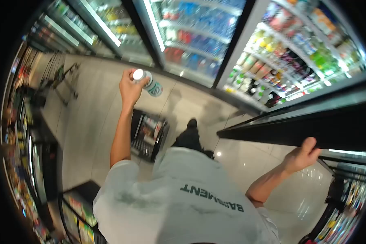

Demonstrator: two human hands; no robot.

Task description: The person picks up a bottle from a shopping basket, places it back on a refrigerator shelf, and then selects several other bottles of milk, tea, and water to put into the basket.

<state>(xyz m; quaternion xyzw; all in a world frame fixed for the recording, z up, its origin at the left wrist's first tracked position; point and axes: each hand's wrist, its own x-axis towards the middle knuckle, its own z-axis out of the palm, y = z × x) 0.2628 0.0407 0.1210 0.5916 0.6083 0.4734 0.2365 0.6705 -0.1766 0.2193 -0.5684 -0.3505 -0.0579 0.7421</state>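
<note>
My left hand (pixel 130 87) is closed around a bottle (pixel 153 87) with a white cap and a teal-and-white label. The bottle is held tilted above the floor, in front of the glass fridge doors. On the right, my right hand (pixel 303 156) grips the edge of a black-framed fridge door (pixel 297 126), which stands open toward me. The thumb shows; the other fingers are partly hidden by the door. Behind that door the lit fridge shelves (pixel 288 69) hold rows of bottles in many colours.
A black shopping basket (pixel 148 138) with some packages in it stands on the tiled floor by my feet. More fridges with bottled drinks (pixel 195 28) line the far side. A shopping cart (pixel 65 81) is at the upper left. Stocked shelves (pixel 349 207) stand at the lower right.
</note>
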